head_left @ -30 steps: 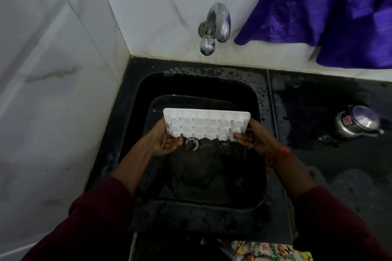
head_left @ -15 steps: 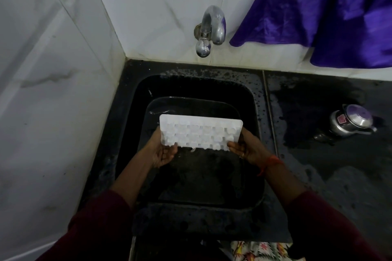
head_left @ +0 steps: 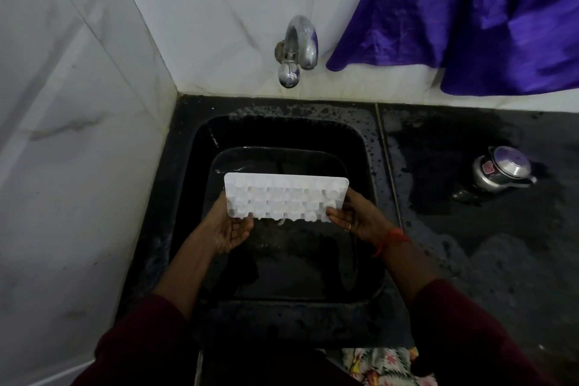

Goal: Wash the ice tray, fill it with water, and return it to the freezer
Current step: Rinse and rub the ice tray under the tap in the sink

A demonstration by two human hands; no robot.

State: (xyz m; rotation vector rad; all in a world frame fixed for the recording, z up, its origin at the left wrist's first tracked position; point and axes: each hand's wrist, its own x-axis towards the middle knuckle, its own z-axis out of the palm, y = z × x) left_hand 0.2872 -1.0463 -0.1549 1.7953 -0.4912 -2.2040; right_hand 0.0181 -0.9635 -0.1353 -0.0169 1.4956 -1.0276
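you hold the white ice tray [head_left: 286, 196] over the basin of the black sink [head_left: 371, 147], tilted so that its rows of cells face you. your left hand [head_left: 230, 230] holds the tray's left end with the palm turned up and the fingers curled at the lower corner, and your right hand [head_left: 354, 218] grips the right end, with an orange thread at its wrist. the steel tap [head_left: 297, 47] sticks out of the white tiled wall behind the sink, a purple cloth [head_left: 470, 19] hangs to its right, and a small steel pot [head_left: 501, 171] sits on the wet dark surface [head_left: 470, 260], well apart from the tray.
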